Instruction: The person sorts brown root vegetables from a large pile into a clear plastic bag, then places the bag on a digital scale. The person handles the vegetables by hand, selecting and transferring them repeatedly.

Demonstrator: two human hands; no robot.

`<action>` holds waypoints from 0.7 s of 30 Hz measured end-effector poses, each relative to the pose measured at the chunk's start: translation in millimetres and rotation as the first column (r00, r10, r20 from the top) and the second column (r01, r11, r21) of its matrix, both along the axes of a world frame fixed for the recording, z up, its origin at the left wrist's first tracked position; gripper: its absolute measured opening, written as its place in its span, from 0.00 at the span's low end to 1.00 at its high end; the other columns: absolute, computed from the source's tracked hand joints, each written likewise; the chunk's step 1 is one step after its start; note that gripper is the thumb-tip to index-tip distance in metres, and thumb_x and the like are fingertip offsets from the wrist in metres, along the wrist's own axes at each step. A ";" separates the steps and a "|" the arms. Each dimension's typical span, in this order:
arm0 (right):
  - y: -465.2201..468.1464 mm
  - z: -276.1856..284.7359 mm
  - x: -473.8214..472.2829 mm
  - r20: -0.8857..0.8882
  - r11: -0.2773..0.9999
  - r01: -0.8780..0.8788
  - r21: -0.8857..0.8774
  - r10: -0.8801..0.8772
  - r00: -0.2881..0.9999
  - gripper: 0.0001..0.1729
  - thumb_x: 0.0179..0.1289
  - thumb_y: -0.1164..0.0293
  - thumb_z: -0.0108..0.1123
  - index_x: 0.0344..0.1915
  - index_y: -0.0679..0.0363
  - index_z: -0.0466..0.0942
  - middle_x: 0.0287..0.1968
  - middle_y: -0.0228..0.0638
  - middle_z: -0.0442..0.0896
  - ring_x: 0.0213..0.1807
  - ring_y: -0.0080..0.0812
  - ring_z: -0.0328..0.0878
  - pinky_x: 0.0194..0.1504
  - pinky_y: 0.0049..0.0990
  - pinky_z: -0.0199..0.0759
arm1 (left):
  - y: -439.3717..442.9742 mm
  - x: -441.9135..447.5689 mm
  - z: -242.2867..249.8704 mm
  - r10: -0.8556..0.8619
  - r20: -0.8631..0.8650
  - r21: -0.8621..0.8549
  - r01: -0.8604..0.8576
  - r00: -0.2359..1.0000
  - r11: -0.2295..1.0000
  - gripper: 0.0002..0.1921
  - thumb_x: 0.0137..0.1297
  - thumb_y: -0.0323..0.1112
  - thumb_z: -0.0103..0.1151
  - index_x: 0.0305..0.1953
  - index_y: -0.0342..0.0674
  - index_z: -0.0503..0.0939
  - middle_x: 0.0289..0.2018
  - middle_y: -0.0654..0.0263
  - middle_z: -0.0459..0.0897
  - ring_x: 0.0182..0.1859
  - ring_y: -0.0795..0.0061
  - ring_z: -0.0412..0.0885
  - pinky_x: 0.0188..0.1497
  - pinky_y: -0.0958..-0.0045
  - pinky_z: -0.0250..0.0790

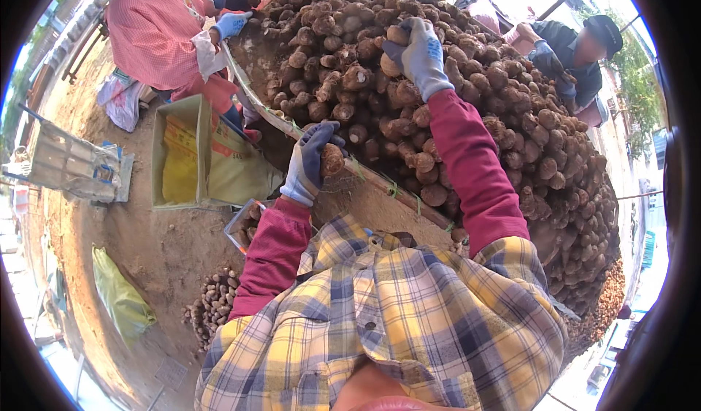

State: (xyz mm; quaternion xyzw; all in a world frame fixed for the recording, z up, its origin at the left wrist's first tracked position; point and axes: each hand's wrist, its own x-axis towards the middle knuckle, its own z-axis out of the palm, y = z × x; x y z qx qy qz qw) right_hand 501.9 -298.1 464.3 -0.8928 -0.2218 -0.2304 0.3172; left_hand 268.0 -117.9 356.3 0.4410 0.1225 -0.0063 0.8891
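A large heap of brown, rough-skinned taro corms (350, 101) spreads before me behind a low rail (378, 181) tied with green strips. My left hand (306, 161), in a white glove with a dark blue coated palm, holds one taro corm (332, 160) just above that rail. On top of the heap, my right hand (424, 55), gloved the same way, has its fingers around a taro corm (397, 36). Another paler corm (389, 67) lies against its thumb; whether it is gripped too is unclear. Both forearms wear dark red sleeves.
Left of me stands an open-topped bin (204, 153) with a yellow sack inside. A small crate (233, 229) holding corms is beside my left forearm. Loose corms (211, 304) and a yellow-green sack (121, 296) lie on the ground. Gloved co-workers (159, 38) work around the heap.
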 end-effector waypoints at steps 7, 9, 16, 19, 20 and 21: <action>20.6 -8.0 -123.9 -0.286 0.804 -0.181 0.566 0.397 0.872 0.27 0.63 0.67 0.79 0.56 0.64 0.78 0.45 0.33 0.85 0.43 0.26 0.81 0.48 0.27 0.80 | -32.7 13.5 35.8 0.000 0.358 -0.051 0.019 0.934 0.999 0.33 0.77 0.45 0.63 0.74 0.36 0.64 0.51 0.62 0.84 0.47 0.76 0.84 0.54 0.74 0.77; 23.3 -19.4 -148.7 -0.397 0.786 -0.114 0.607 0.424 0.814 0.25 0.69 0.62 0.74 0.57 0.63 0.76 0.43 0.32 0.84 0.43 0.23 0.79 0.46 0.26 0.78 | -37.7 8.9 35.8 0.023 0.297 0.070 -0.046 0.955 0.997 0.27 0.76 0.44 0.65 0.67 0.35 0.72 0.50 0.67 0.84 0.50 0.80 0.80 0.56 0.73 0.76; 12.1 -50.3 -198.4 -0.708 0.875 -0.324 0.360 0.482 0.516 0.21 0.75 0.57 0.67 0.50 0.63 0.75 0.35 0.32 0.83 0.37 0.18 0.75 0.39 0.27 0.75 | -9.7 -69.1 -2.4 -0.195 0.082 0.057 0.190 0.977 0.980 0.21 0.76 0.44 0.66 0.59 0.37 0.78 0.49 0.72 0.83 0.50 0.83 0.77 0.57 0.73 0.73; 19.0 -73.0 -216.8 -0.789 0.816 -0.450 0.363 0.526 0.318 0.21 0.75 0.56 0.67 0.48 0.63 0.76 0.35 0.32 0.83 0.39 0.19 0.75 0.40 0.29 0.74 | -1.0 -114.8 -20.5 -0.235 -0.072 0.058 0.239 0.969 0.969 0.22 0.76 0.45 0.66 0.60 0.37 0.79 0.50 0.71 0.83 0.53 0.81 0.77 0.59 0.72 0.73; 24.3 -83.2 -220.1 -0.796 0.776 -0.491 0.395 0.556 0.238 0.21 0.75 0.56 0.66 0.47 0.63 0.76 0.35 0.32 0.83 0.39 0.19 0.76 0.41 0.29 0.74 | 4.6 -127.7 -27.8 -0.252 -0.131 0.042 0.259 0.959 0.965 0.21 0.77 0.41 0.65 0.63 0.35 0.78 0.52 0.70 0.83 0.53 0.80 0.79 0.59 0.73 0.73; 28.9 -94.0 -221.6 -0.799 0.734 -0.528 0.427 0.580 0.159 0.21 0.75 0.56 0.66 0.47 0.63 0.76 0.35 0.32 0.83 0.40 0.19 0.76 0.42 0.30 0.74 | 8.1 -141.2 -35.7 -0.244 -0.127 0.125 0.259 0.962 0.958 0.21 0.76 0.39 0.65 0.63 0.35 0.77 0.52 0.70 0.84 0.52 0.80 0.79 0.58 0.73 0.73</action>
